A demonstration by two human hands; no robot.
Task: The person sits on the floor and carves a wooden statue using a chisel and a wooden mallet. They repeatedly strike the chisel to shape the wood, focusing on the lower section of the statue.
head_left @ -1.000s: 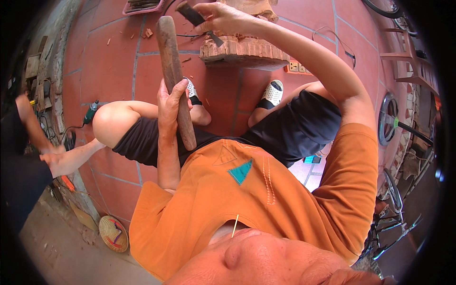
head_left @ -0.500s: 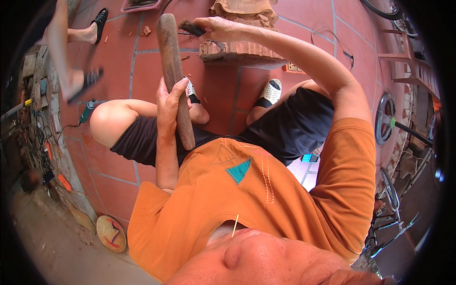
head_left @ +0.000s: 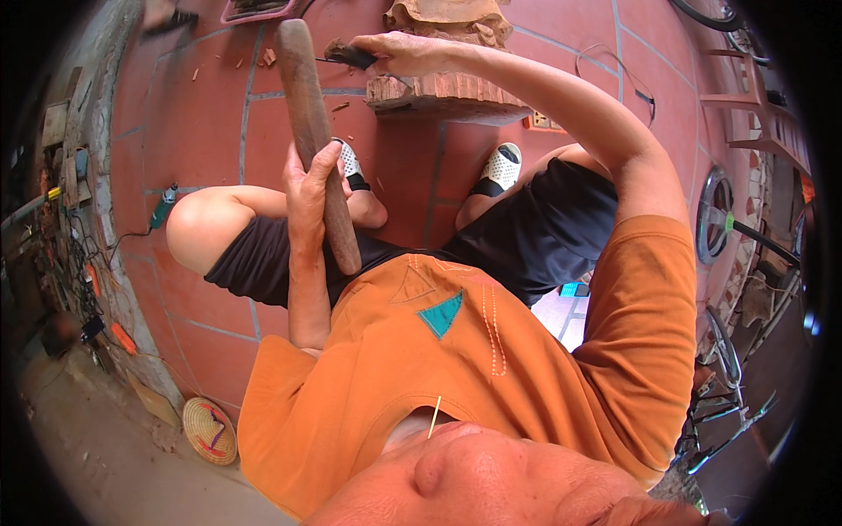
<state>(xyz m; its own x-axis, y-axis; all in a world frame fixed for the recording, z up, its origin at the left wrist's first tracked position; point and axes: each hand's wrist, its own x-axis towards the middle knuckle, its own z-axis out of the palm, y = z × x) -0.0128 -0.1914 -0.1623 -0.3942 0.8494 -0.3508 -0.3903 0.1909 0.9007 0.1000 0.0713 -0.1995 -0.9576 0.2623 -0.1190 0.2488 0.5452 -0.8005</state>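
Note:
My left hand [head_left: 311, 188] is closed round the lower half of a long, smooth wooden club [head_left: 309, 96]. The club stands slanted, its thick end up and to the left. At the top, my right hand [head_left: 399, 54] grips a dark-handled chisel [head_left: 351, 54] with a worn butt facing left. The chisel's working end is mostly hidden by my hand, against or close to a carved block of reddish wood [head_left: 452, 92]. A gap separates the club from the chisel.
Wood chips [head_left: 268, 58] lie on the red tiled floor [head_left: 202, 105]. A pink tray [head_left: 256, 10] is at the far left. A green power tool [head_left: 163, 207] sits beside my left knee. Another person's foot [head_left: 167, 17] shows at the top left. A pink plastic chair [head_left: 759, 114] stands right.
The club's upper end has swung slightly left, away from the chisel. My right hand and the chisel have shifted a little left. The other person has stepped away toward the top left.

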